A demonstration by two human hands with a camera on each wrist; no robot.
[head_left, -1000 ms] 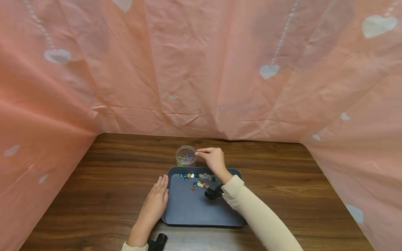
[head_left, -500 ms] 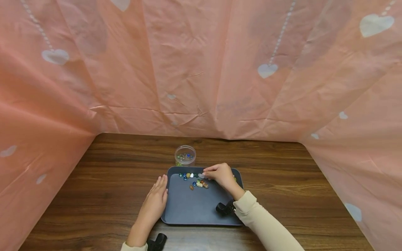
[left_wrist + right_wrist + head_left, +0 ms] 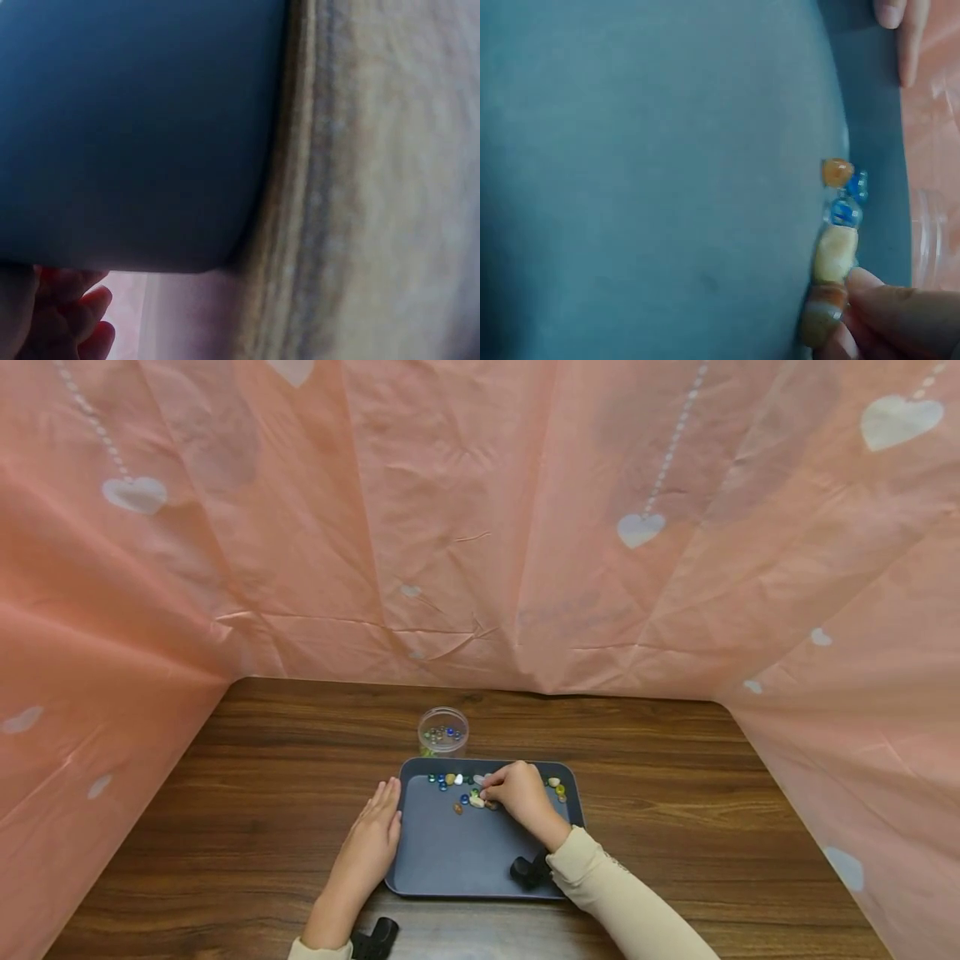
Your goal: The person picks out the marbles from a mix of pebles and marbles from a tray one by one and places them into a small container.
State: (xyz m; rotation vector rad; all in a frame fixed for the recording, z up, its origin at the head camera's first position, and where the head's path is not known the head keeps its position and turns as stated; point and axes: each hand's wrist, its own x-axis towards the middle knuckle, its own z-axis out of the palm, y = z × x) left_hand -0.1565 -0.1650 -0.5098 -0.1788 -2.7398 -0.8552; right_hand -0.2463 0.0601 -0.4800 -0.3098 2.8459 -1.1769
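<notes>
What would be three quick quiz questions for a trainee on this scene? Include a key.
1. True or false: the clear plastic jar stands inside the gray tray.

2. Where is the left hand?
A) over the jar
B) at the tray's left edge
C) beyond the tray's far edge

3. Fill in: the ____ hand has its fingertips beside the cream stone.

Key:
1. False; it stands on the wooden table, beyond the tray's far edge.
2. B.
3. Right; the right hand reaches in among the stones.
</notes>
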